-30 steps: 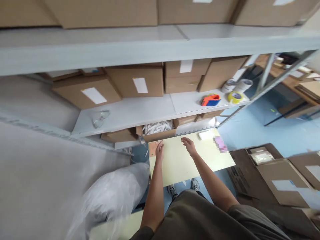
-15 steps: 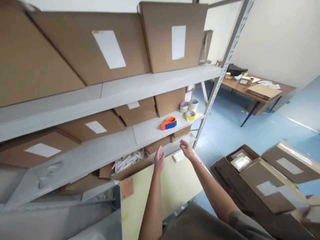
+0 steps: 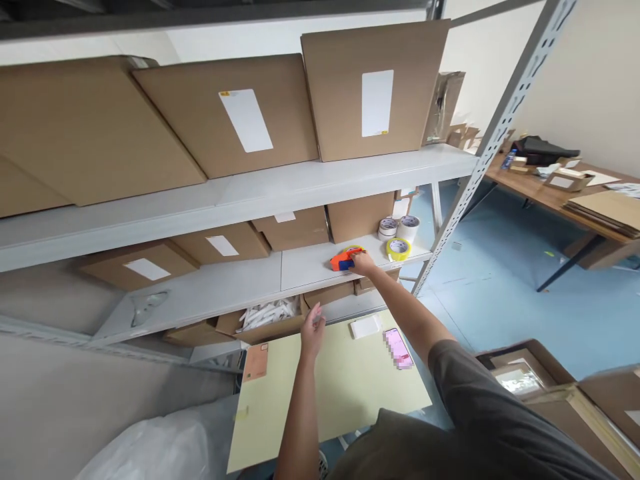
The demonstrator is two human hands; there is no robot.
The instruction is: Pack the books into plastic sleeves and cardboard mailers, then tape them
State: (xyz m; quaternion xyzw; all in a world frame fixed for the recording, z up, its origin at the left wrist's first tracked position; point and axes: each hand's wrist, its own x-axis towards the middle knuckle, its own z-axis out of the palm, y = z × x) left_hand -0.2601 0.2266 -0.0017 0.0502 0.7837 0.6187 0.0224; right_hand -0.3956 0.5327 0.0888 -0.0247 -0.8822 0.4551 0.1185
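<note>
My right hand point(image 3: 363, 263) reaches up to the middle shelf point(image 3: 250, 283) and closes on the orange and blue tape dispenser point(image 3: 342, 259) lying there. My left hand point(image 3: 313, 331) hovers over the far edge of the pale yellow table point(image 3: 320, 390), fingers loosely apart and holding nothing. Beside the dispenser stand a yellow tape roll point(image 3: 398, 249) and two white tape rolls point(image 3: 399, 227).
Cardboard boxes point(image 3: 280, 113) with white labels fill the shelves. An open box of white items point(image 3: 267, 315) sits on the lowest shelf. A white pad point(image 3: 366, 326) and a phone point(image 3: 398, 347) lie on the table. A clear plastic bag point(image 3: 150, 447) is lower left, open cartons point(image 3: 550, 387) right.
My right hand has risen from above the table to the middle shelf and closed on the tape dispenser. The view has tilted up; my left hand stays near the table's far edge.
</note>
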